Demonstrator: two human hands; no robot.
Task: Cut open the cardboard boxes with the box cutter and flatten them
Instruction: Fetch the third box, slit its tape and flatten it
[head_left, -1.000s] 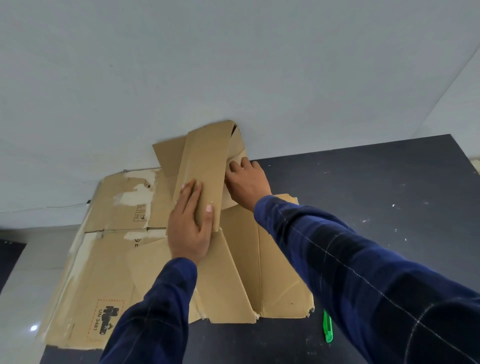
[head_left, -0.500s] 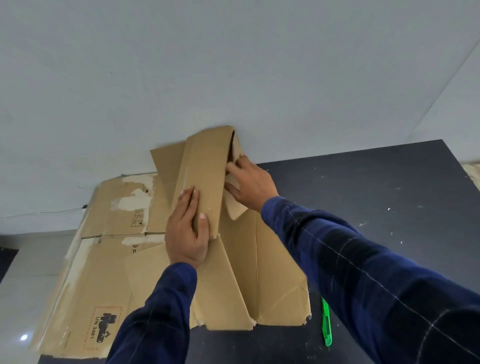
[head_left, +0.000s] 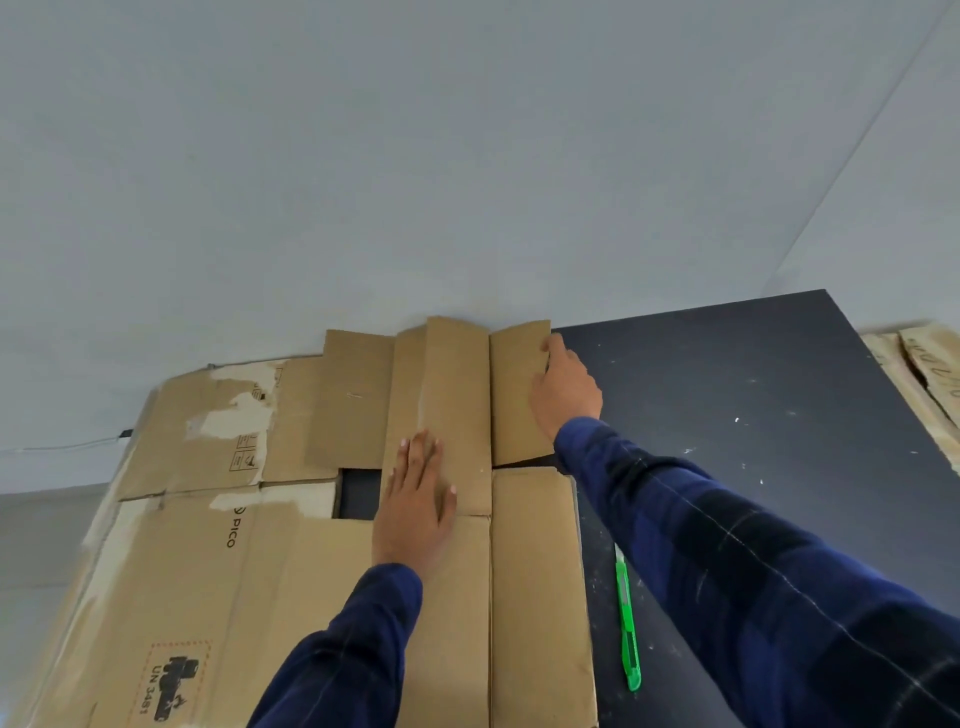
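Both grips are on the cardboard (head_left: 540, 571), the left grip (head_left: 415, 499) flat and open on the humped fold (head_left: 457, 384), the right grip (head_left: 563, 395) apparently pinching the flap (head_left: 511, 410) beside it, box cutter (head_left: 627, 623) behind on the surface (head_left: 779, 415); released early, that fold may spring up.

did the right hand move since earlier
Yes, the right hand, gripping the cardboard flap, has shifted right, nearer the green box cutter on the black table.

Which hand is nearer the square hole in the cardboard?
Left. The left hand lies flat on the cardboard just right of the hole; the right hand holds the edge of the far right flap, farther away.
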